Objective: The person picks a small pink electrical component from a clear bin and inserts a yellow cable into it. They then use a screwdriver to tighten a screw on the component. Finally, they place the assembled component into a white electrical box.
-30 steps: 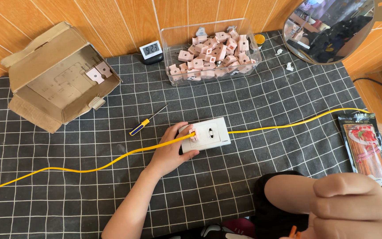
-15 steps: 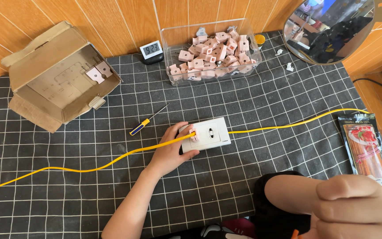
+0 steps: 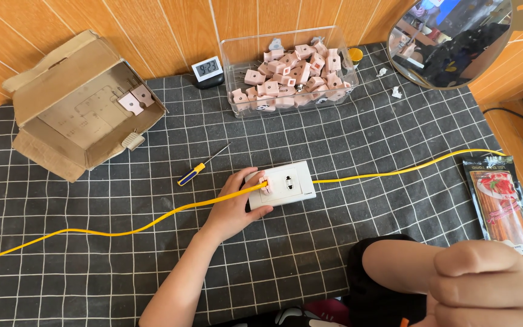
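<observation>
Where fingers (image 3: 260,181) pinch, socket plate (image 3: 286,183) lies.

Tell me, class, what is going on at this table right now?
A person's left hand grips a white wall socket on the black checked cloth, where a yellow cable crosses the socket. The right hand is raised close to the camera, closed in a fist. A small screwdriver lies untouched beside the socket.

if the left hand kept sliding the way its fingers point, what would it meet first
The left hand points right and slightly up, already touching the white socket. Beyond that, the yellow cable on the cloth, though depth is hard to judge.
</observation>
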